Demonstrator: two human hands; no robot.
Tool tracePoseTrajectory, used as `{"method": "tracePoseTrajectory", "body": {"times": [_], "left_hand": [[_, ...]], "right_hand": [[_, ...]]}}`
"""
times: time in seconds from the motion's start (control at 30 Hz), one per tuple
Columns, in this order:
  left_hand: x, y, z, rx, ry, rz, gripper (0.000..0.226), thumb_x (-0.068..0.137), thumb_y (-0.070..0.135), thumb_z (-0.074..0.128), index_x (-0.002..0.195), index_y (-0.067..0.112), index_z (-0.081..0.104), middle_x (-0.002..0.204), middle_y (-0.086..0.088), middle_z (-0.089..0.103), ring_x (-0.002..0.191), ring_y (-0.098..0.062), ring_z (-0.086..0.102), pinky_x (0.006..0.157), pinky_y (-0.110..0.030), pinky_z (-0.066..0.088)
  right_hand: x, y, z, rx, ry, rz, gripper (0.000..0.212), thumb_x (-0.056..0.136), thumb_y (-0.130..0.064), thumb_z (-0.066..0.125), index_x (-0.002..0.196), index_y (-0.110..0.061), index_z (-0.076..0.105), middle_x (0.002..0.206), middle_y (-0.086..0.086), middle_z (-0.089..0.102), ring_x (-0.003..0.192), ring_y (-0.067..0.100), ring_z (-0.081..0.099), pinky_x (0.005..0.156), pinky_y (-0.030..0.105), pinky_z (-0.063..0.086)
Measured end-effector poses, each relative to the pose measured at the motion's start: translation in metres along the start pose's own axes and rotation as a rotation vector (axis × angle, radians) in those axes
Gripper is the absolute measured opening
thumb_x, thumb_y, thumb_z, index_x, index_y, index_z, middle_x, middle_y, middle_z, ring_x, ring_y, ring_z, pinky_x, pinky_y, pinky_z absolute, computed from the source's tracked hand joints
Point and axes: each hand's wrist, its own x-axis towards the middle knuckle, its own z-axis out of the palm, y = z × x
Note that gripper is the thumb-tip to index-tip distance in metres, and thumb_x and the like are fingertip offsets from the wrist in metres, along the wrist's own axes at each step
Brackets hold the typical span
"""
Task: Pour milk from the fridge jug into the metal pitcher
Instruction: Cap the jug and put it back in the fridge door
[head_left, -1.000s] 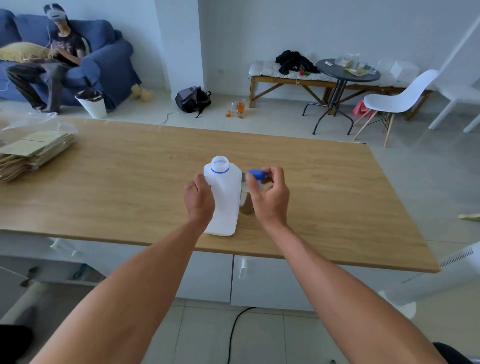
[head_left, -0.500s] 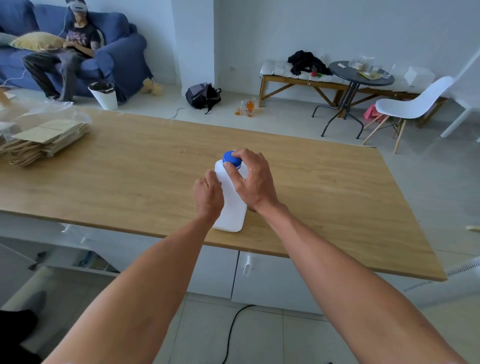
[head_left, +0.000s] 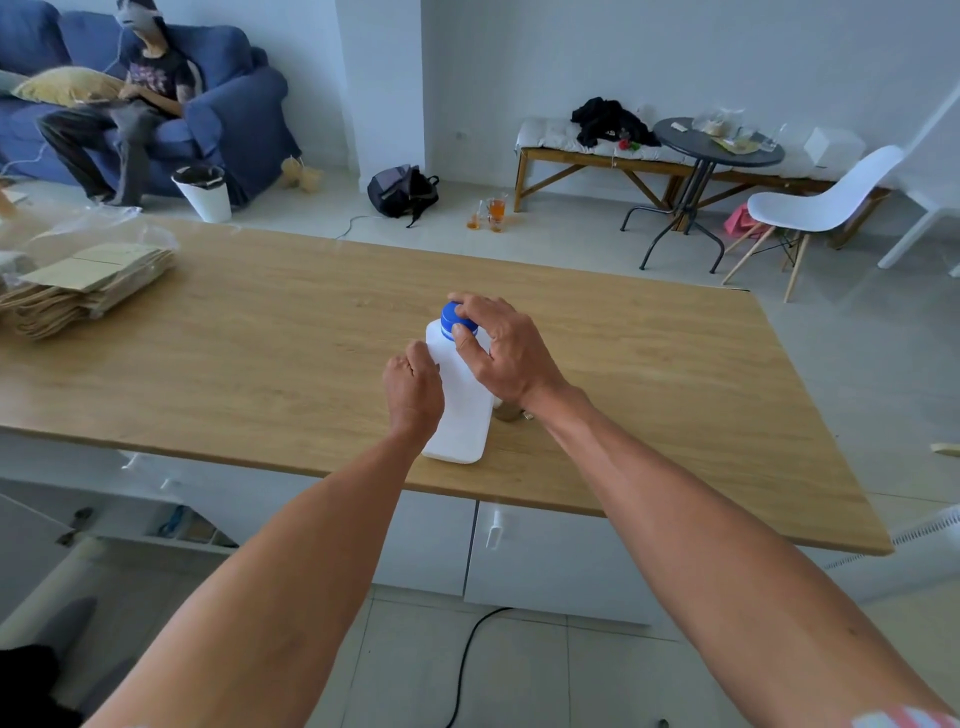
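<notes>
A white plastic milk jug stands upright near the front edge of the wooden table. My left hand grips its left side. My right hand reaches over the top, with thumb and fingers closed around the blue cap sitting on the jug's neck. Just behind the jug to the right, only a sliver of the metal pitcher shows under my right wrist; the rest is hidden.
A stack of brown paper bags under clear plastic lies at the table's left end. Beyond the table are a blue sofa with a seated person, a white bin, a bench, a round table and a white chair.
One second ago the jug's neck was uncovered and my right hand held the blue cap beside it. The cap now sits on the neck with my right fingers still around it.
</notes>
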Motion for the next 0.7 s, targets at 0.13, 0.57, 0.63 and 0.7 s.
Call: {"method": "tracePoseTrajectory", "body": {"times": [0.13,0.57,0.63,0.7], "left_hand": [[0.001,-0.001,-0.002,0.036,-0.013,0.018,0.037,0.098,0.010,0.034,0.061,0.009,0.035,0.064,-0.013,0.038,0.057,-0.021,0.028,0.044,-0.026,0.024],[0.004,-0.005,-0.003,0.032,-0.047,0.012,0.038,0.098,0.015,0.032,0.060,0.010,0.031,0.058,-0.011,0.036,0.056,-0.021,0.029,0.047,-0.029,0.026],[0.004,-0.005,-0.003,0.021,-0.051,0.013,0.040,0.098,0.014,0.033,0.059,0.012,0.030,0.056,-0.006,0.035,0.054,-0.020,0.028,0.046,-0.025,0.030],[0.004,-0.003,-0.003,0.021,-0.042,0.013,0.040,0.099,0.012,0.033,0.059,0.013,0.028,0.056,-0.005,0.033,0.054,-0.018,0.027,0.041,-0.016,0.030]], "right_hand": [[0.002,-0.003,-0.005,-0.011,-0.050,0.006,0.009,0.096,-0.006,0.058,0.097,0.001,0.063,0.118,0.012,0.073,0.115,0.025,0.066,0.090,0.040,0.054],[0.001,-0.024,-0.002,-0.183,0.038,0.133,0.020,0.091,-0.027,0.063,0.092,-0.008,0.058,0.088,0.006,0.055,0.078,0.025,0.051,0.074,0.041,0.049],[0.004,-0.021,-0.010,-0.097,-0.069,0.123,0.016,0.088,-0.018,0.056,0.096,-0.004,0.055,0.094,0.008,0.061,0.080,0.029,0.055,0.076,0.046,0.051],[0.006,-0.018,-0.015,-0.056,-0.144,0.145,0.015,0.089,-0.014,0.055,0.100,-0.004,0.055,0.098,0.010,0.067,0.086,0.032,0.060,0.078,0.046,0.052]]}}
